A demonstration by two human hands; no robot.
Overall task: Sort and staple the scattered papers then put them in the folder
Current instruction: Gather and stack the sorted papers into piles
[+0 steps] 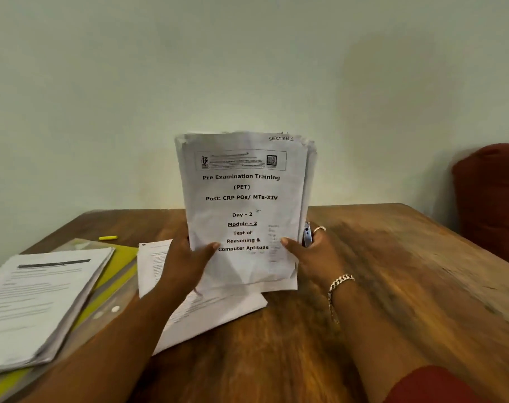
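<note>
Sheaf of papers (243,205) held upright at centre, lower edge down on the wooden surface (407,257), top sheet reading "Pre Examination Training", "Section 1" handwritten at upper right corner. Edges at the right side visibly uneven; several sheets stick out past the top one.

Left hand (189,263) gripping the sheaf's lower left edge, thumb across the front, fingers hidden behind. Right hand (311,254) gripping the lower right edge the same way, thumb on the front. Small metallic object (306,234) also caught between right fingers and paper edge, likely the stapler, not certain.

Elsewhere: loose sheets (206,312) lying flat beneath and near the sheaf; second pile (41,303) at near left, resting on a yellow-and-clear folder (113,283). Yellow marker-like item (108,237) far left of the folder. Red cushion or chair (492,205) at far right.

Judged step: squaring the sheaf before stapling.

Risks:
- Sheaf gripped low only; tall upper part unsupported, could flop or fan if the grip eases.
- Misaligned right edges; stapling now would likely miss the protruding or recessed sheets.
- Right hand sharing grip between object and paper; either could slip during tapping.
- Loose sheets under the sheaf could be picked up with it and mixed into the wrong set.
- Folder buried under the left pile; pulling it free could scatter that pile.
</note>
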